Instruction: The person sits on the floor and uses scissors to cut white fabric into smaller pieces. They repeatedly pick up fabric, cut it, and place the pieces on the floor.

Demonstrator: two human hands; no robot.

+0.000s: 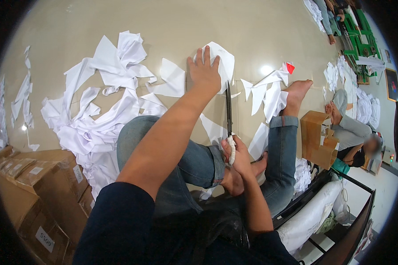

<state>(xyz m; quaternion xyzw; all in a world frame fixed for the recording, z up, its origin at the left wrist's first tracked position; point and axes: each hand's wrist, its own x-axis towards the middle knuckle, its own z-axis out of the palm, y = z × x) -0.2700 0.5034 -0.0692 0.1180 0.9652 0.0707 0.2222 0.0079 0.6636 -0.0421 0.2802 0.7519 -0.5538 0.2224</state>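
Observation:
My left hand [204,73] lies flat with fingers spread, pressing a white piece of fabric [226,62] against the floor. In my right hand [239,160] is a pair of long dark scissors [228,108], whose handles are wrapped in white material. Its blades point away from me, with the tips beside the lower right edge of the pressed fabric; I cannot tell whether they touch it. Between my bent legs lies another white fabric scrap [213,129], partly hidden by my right hand and leg.
A big heap of white fabric [93,137] spreads at the left, above taped cardboard boxes [40,194]. More white scraps [269,95], one with a red patch [290,68], lie by my right foot. At the right, another person [351,128] sits behind an open cardboard box [316,137].

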